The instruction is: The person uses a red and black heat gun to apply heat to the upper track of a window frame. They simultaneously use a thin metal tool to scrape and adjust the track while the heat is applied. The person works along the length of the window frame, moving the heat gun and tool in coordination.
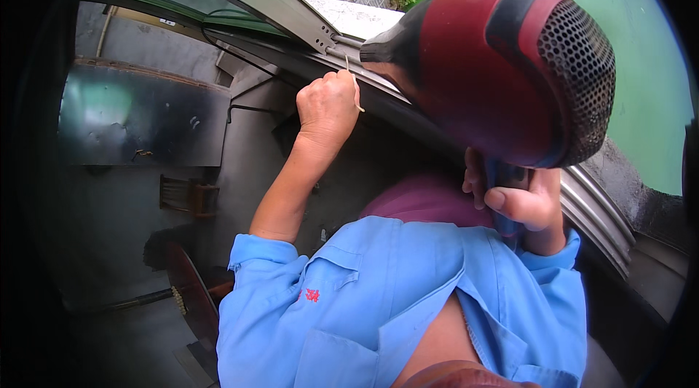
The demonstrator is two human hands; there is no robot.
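A red and black hair dryer (466, 71) with a perforated grille at its back fills the upper right. My right hand (530, 202) is wrapped round its dark handle. The dryer's black nozzle points left, close to my left hand (328, 105). That hand is closed in a fist with its back showing. From it sticks a thin, pale, bent strip (360, 100), like a piece of cord or thin stick, one end reaching up towards the nozzle. What lies inside the fist is hidden.
An open metal window frame (277, 5) and its sill run diagonally just beyond my hands. Outside lies a green surface (655, 96). To the left stand a dark metal-topped table (145, 118), a small wooden stool (188, 196) and a round dark-red board (191, 293).
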